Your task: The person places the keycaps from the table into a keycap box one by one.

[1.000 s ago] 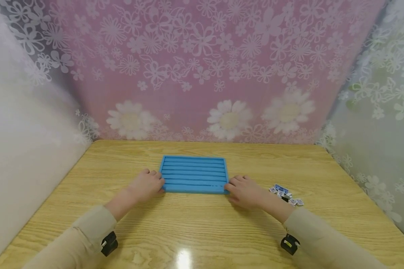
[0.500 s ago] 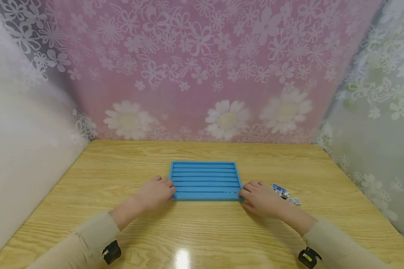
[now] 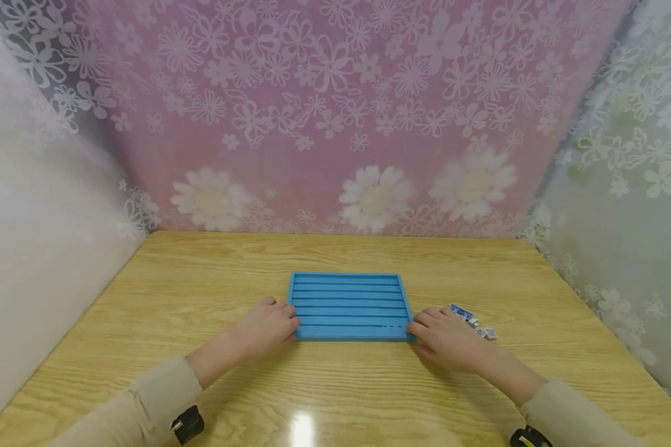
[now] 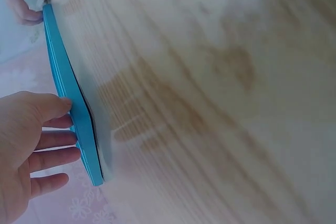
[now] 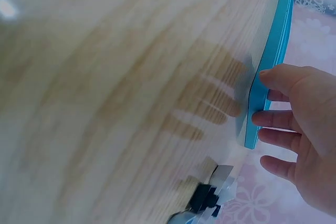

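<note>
A blue tray [image 3: 349, 304] with long ridges lies flat on the wooden table [image 3: 335, 385]. My left hand [image 3: 274, 324] rests against its near left corner, and in the left wrist view the straight fingers [image 4: 52, 140] and thumb touch the tray's edge [image 4: 68, 93]. My right hand [image 3: 438, 332] rests against the near right corner. In the right wrist view its straight fingers [image 5: 283, 124] lie on the tray's edge [image 5: 273, 51]. Neither hand curls round the tray.
A small heap of blue-and-white tiles [image 3: 472, 321] lies just right of my right hand; the tiles [image 5: 210, 198] also show in the right wrist view. Flowered pink and white curtains close in the back and both sides of the table.
The tray has slid to the right and a little nearer between both hands, closing the gap to the heap of tiles. Both hands kept their places at its corners.
</note>
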Demonstrator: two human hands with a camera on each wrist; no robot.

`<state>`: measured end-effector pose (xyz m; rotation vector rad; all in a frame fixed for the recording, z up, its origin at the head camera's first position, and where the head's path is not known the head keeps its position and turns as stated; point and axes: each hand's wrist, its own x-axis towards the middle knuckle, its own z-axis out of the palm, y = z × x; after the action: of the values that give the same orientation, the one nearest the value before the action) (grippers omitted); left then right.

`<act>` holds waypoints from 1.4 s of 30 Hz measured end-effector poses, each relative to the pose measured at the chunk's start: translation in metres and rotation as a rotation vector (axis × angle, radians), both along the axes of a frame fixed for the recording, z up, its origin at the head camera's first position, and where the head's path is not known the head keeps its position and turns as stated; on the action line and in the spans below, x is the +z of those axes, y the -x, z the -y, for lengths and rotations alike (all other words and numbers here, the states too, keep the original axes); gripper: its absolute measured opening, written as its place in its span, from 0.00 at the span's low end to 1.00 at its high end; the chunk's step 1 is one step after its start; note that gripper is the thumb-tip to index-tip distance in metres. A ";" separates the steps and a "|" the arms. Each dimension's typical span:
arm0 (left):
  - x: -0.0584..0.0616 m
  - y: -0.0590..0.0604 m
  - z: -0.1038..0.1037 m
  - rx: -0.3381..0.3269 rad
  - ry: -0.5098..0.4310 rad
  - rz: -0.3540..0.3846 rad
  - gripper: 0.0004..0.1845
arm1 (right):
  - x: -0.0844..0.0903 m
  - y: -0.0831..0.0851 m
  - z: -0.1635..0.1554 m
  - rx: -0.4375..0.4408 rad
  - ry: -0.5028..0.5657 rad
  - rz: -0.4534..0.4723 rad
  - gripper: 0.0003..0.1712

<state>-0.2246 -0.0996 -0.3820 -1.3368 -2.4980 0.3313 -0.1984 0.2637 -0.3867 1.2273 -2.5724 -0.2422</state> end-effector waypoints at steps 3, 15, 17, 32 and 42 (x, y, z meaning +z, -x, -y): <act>0.001 -0.003 -0.002 -0.005 -0.012 -0.003 0.08 | 0.001 -0.003 -0.003 -0.006 0.001 0.011 0.16; -0.003 -0.017 -0.006 -0.002 -0.009 0.035 0.12 | 0.002 -0.021 -0.016 0.000 0.046 0.075 0.17; -0.005 -0.020 -0.007 -0.009 -0.005 0.035 0.13 | 0.001 -0.023 -0.018 0.000 0.051 0.083 0.17; -0.020 -0.035 -0.007 -0.008 -0.019 0.069 0.27 | 0.009 -0.025 -0.032 -0.011 0.099 0.101 0.16; -0.027 -0.037 -0.009 -0.015 -0.030 0.027 0.24 | 0.024 -0.015 -0.061 -0.182 0.164 0.083 0.21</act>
<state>-0.1874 -0.0909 -0.4090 -1.3558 -2.5037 0.2733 -0.1838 0.3245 -0.3631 0.9666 -2.7155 -0.0157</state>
